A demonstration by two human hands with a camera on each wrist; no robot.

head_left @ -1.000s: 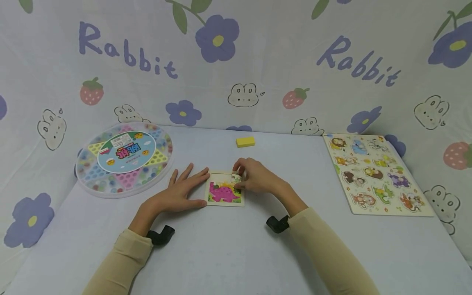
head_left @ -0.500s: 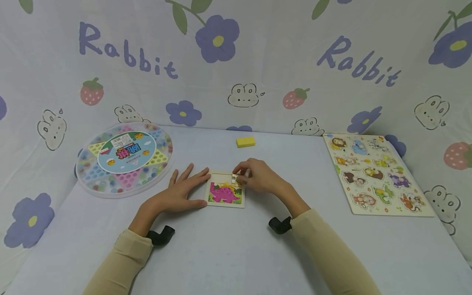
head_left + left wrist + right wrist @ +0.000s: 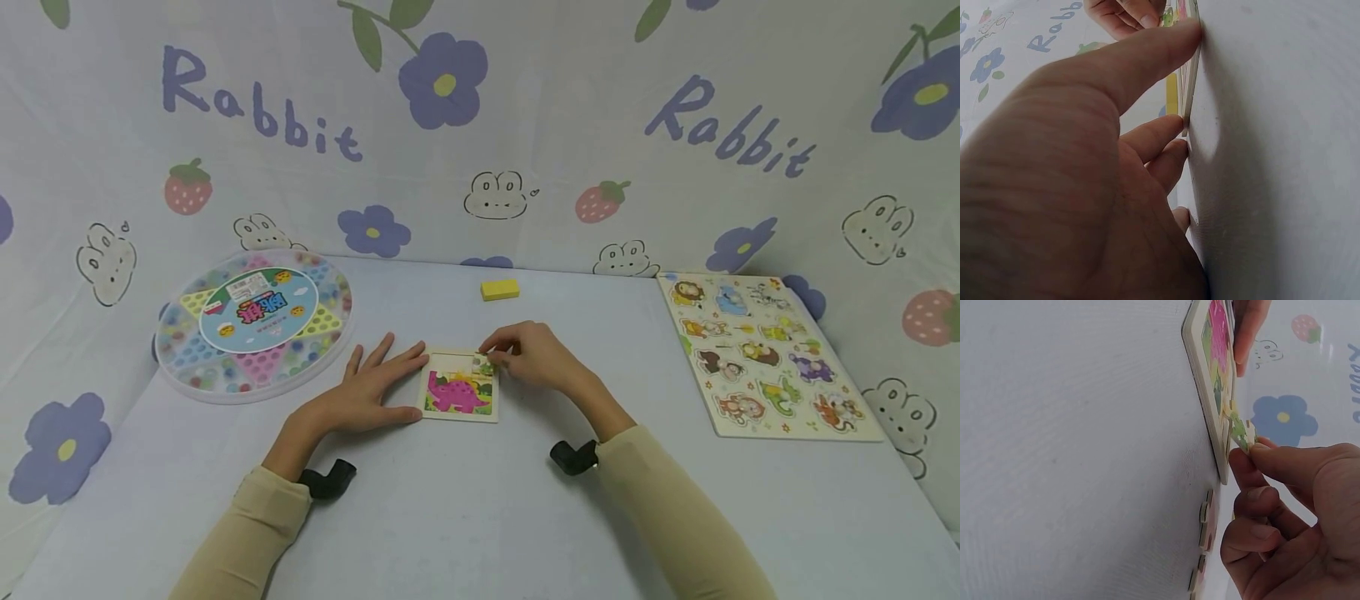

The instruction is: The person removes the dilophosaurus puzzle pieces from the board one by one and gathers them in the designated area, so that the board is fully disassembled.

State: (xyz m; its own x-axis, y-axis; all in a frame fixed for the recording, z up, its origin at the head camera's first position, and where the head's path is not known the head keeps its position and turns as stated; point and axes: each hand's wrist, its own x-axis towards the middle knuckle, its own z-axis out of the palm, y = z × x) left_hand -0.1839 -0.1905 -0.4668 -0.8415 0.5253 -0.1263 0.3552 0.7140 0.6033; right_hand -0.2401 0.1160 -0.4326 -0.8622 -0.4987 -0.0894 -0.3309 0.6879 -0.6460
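A small wooden jigsaw puzzle (image 3: 458, 394) with a pink dinosaur picture lies in its pale frame at mid table. My left hand (image 3: 367, 390) is spread beside it, its thumb and fingertip touching the frame's left edge. At the upper right corner, my right hand (image 3: 536, 358) pinches a green and cream puzzle piece (image 3: 1243, 430) between thumb and forefinger. In the right wrist view that piece is tilted, its lower end at the frame. Loose puzzle pieces (image 3: 1207, 520) lie on the table under the right hand, hidden in the head view.
A yellow block (image 3: 499, 289) lies behind the puzzle. To the left is a round Chinese checkers board (image 3: 258, 369) with a clear rim. A wooden animal peg board (image 3: 765, 354) lies at the right. A printed cloth (image 3: 525, 100) hangs along the back.
My right hand has drawn slightly right, and the piece in its fingers has turned, showing more of its green picture at the upper right corner. My left hand stays put.
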